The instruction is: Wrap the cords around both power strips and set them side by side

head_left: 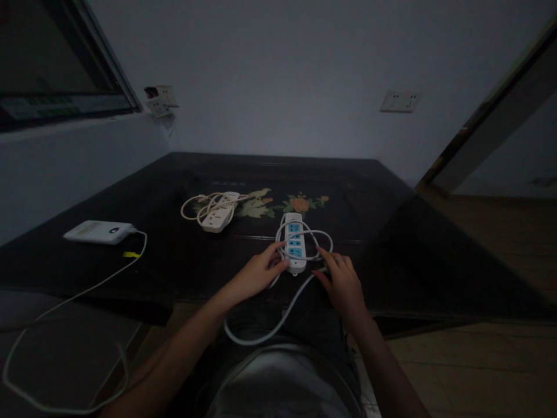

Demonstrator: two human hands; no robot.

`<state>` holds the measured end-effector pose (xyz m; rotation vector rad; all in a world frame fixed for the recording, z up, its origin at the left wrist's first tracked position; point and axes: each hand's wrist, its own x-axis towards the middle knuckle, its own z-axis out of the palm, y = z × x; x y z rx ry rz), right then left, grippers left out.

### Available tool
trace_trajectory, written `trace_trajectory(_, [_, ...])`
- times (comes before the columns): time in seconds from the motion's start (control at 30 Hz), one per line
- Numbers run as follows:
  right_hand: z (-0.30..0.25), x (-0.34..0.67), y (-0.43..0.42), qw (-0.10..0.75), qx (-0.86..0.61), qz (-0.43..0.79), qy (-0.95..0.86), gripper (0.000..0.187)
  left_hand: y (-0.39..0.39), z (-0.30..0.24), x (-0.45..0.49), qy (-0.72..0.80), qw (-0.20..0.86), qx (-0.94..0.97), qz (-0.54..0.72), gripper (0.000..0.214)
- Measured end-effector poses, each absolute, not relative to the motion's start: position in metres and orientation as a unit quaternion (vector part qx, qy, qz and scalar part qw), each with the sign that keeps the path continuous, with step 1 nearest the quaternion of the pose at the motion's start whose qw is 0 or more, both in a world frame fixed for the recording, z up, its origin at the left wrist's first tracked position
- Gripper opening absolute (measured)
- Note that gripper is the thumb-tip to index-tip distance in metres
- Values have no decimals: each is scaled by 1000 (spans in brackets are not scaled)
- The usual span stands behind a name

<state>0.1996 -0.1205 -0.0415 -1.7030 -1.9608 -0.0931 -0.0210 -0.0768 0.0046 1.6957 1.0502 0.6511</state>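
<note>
A white power strip with blue sockets [295, 241] lies on the dark table [183, 261] near its front edge. Its white cable [278, 325] loops over it and hangs down toward my lap. My left hand [256, 274] rests at the strip's left side, fingers curled on the cable loop beside it. My right hand [342, 281] lies at the strip's right side, fingers touching the cable there.
A second, cream power strip with coiled cord [217, 212] lies farther back left. A white power bank [99, 231] sits at the left with a white cable [65, 302] trailing off the table. Wall sockets [400, 101] are on the back wall.
</note>
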Motion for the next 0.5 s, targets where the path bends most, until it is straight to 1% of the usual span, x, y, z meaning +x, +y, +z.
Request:
trace_trajectory(0.13, [-35, 191, -107, 216, -660, -84, -715, 38, -63, -5, -14, 401, 575, 647, 301, 62])
trace_trajectory(0.27, [-35, 187, -94, 202, -646, -122, -725, 36, -44, -3, -4, 401, 677, 519, 332, 63])
trace_trajectory(0.37, [-40, 191, -89, 219, -630, -131, -734, 36, -31, 4, 0, 412, 693, 492, 329, 66])
trace_trajectory(0.5, [-46, 194, -90, 245, -612, -151, -737, 36, -16, 2, 9, 424, 698, 507, 276, 69])
